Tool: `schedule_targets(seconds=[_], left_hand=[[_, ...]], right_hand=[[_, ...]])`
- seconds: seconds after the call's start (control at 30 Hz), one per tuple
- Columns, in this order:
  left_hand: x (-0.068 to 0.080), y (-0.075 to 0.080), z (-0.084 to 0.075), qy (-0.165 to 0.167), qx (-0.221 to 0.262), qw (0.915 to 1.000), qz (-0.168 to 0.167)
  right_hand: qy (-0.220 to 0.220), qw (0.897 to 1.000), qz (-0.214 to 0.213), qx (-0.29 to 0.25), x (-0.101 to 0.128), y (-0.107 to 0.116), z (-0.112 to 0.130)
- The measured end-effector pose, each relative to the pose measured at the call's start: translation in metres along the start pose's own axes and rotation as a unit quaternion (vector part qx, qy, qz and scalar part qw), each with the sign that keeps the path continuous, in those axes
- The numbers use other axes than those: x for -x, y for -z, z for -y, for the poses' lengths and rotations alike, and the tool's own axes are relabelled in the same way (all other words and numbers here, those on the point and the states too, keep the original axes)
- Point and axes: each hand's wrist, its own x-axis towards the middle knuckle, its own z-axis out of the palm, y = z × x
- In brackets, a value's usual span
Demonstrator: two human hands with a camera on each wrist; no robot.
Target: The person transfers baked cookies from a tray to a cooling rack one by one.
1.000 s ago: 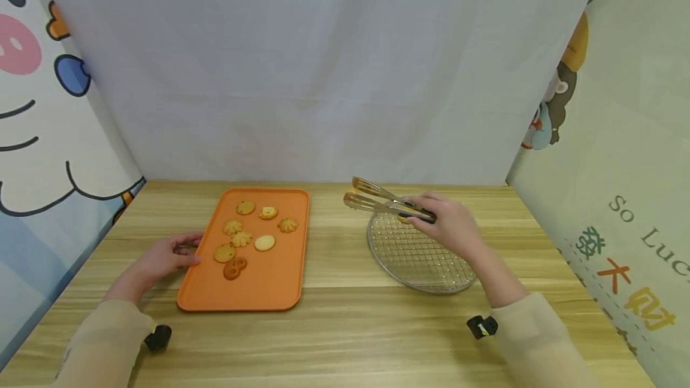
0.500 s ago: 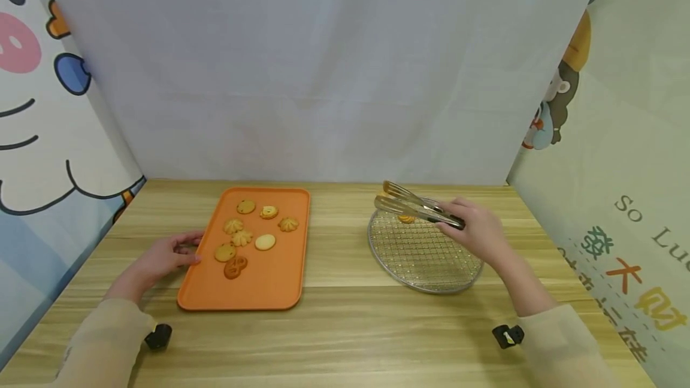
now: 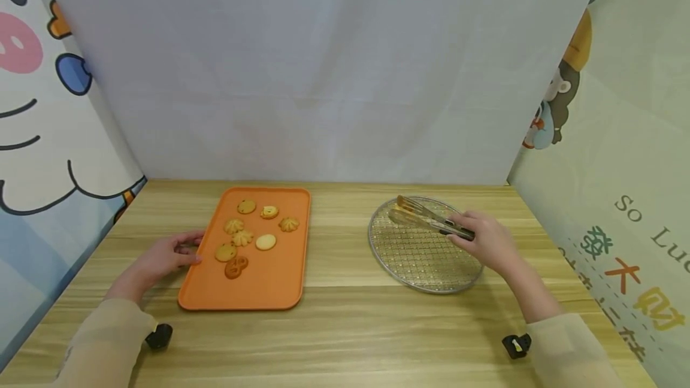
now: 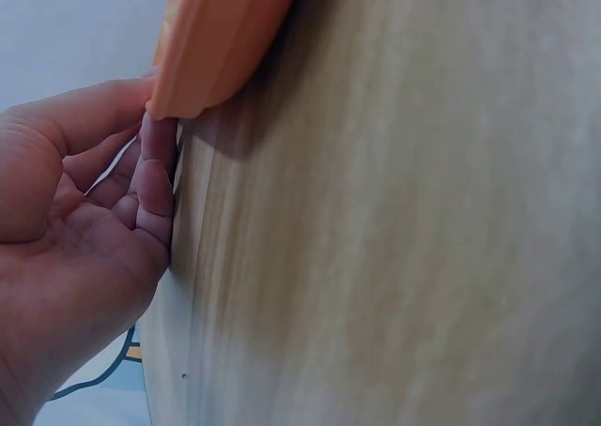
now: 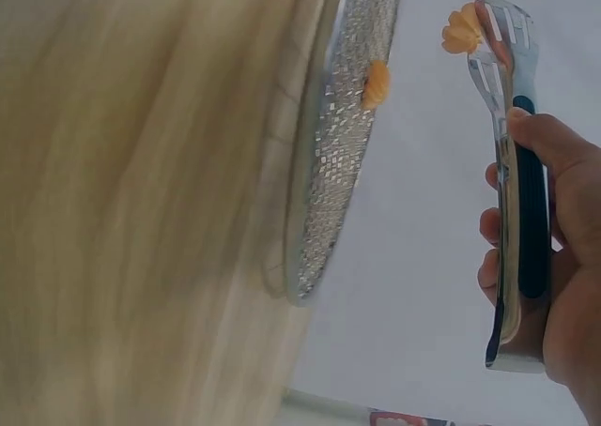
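My left hand (image 3: 162, 260) pinches the left rim of an orange tray (image 3: 269, 290), thumb on the edge and fingers beneath, as the left wrist view shows. Several cookies lie on the tray, among them a brown pretzel-shaped cookie (image 3: 235, 267) and a pale round cookie (image 3: 265, 242). My right hand (image 3: 487, 243) grips metal tongs (image 5: 532, 210) with dark handles above a round wire rack (image 3: 426, 274). Between the tong tips is a ridged golden cookie (image 5: 461, 30), seen in the right wrist view. Another cookie (image 5: 376, 84) rests on the rack, hidden by the tongs in the head view.
Tray and rack stand apart on a wood-grain table (image 3: 334, 340), tray left and rack right. A pale cloth (image 3: 323, 76) hangs behind the table. Printed cartoon curtains (image 3: 620, 154) flank both sides.
My right hand has carried the tongs and their cookie rightward, from the rack's left side to over it, then lowered them a little. The left hand and tray stay put.
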Motion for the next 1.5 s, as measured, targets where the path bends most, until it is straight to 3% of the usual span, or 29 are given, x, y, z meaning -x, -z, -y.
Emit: schedule_targets(seconds=[0.43,1.0,1.5], left_hand=[[0.001,0.000,-0.001,-0.010,0.001,1.0000,0.000],[0.004,0.000,-0.003,-0.014,0.001,0.9999,-0.003],[0.004,0.000,-0.005,-0.006,0.015,0.9999,0.004]], right_hand=[[-0.035,0.997,0.061,0.024,-0.001,-0.013,-0.005],[-0.034,0.996,0.079,0.034,-0.016,-0.024,0.003],[-0.046,0.997,0.057,0.016,-0.017,-0.025,0.000]])
